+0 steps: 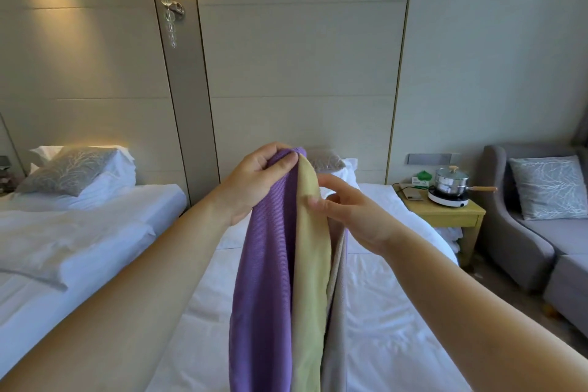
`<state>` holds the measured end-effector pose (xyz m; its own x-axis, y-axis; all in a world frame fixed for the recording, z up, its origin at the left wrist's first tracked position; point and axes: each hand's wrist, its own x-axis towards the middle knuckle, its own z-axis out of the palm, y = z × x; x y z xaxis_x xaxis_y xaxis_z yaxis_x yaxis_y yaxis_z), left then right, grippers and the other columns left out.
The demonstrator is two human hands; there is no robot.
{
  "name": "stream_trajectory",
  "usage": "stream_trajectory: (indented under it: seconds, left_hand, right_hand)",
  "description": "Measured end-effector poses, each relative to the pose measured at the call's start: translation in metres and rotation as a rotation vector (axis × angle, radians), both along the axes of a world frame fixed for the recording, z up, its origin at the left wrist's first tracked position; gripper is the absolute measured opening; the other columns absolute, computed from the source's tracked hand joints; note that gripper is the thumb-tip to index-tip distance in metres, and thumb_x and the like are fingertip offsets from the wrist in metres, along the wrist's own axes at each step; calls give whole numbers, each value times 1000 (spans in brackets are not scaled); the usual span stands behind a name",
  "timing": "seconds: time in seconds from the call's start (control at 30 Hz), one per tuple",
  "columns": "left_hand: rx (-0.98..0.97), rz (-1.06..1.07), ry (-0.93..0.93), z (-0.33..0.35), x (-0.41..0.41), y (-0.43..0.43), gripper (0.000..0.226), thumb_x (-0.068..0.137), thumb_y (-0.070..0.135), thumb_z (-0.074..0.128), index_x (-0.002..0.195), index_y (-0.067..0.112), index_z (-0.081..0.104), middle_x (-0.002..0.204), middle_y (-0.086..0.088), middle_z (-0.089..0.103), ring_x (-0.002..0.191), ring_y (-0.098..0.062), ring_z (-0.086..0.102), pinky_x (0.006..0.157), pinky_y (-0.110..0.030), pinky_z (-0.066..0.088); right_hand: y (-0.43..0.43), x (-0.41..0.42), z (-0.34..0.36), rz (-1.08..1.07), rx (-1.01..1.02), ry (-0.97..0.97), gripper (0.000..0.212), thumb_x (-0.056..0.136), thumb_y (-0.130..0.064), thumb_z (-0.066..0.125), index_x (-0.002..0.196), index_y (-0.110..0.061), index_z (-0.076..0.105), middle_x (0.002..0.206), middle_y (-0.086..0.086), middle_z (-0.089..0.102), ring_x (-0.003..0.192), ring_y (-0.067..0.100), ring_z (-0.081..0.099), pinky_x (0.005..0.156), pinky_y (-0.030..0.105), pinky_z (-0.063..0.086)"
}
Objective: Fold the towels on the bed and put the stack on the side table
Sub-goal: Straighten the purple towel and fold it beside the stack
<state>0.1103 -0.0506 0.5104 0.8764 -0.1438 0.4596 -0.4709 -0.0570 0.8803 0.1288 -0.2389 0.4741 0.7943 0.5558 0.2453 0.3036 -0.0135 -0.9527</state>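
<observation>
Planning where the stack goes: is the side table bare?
No, a pot on a hotplate sits on the side table.

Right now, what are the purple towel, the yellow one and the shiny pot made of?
The purple towel looks like soft woven cloth, maybe microfibre or cotton: fine ribs show and it hangs limp. The yellow towel looks like smoother, matte cloth with no ribs visible. The pot is probably polished steel, since its sides are mirror-bright; its lid looks like glass and its handle like wood.

My wide-angle head camera looks forward and slightly down along the bed (pixel 397 312), from close above, toward the wall (pixel 302 57) behind it.
</observation>
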Motion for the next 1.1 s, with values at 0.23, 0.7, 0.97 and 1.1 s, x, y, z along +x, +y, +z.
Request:
stream_trajectory:
  seconds: [0.23,0.7,0.97,1.1]
  left_hand:
    - [120,-15,209,-7,-3,16,14,80,17,68,94,16,66,84,3,67,78,-9,63,67,-18,47]
    - [120,109,277,-39,9,-1,27,101,26,45,84,19,65,78,1,59,72,-10,53,66,-24,40]
    - [179,208,-3,-41,17,-8,23,101,27,44,83,22,57,77,-6,43,72,-15,38,69,-27,34]
    - [156,287,-166,-39,19,-8,20,101,24,44,88,15,56,76,-2,45,69,-6,40,65,-15,36]
  right_hand:
    - [8,4,-13,-191,30,-91,22,79,-17,76,79,-16,54,83,11,48,76,23,45,66,32,42]
    - [1,-1,-35,-221,-26,-193,30,89,-9,62,71,-20,40,67,-6,46,56,5,36,49,15,31]
    - [0,-5,-35,-71,-173,-236,15,79,-12,75,85,-8,62,72,-8,53,66,4,48,59,15,39]
    - [0,-11,-33,66,-151,-98,42,86,-49,60,84,-8,66,87,3,62,77,11,47,66,15,40]
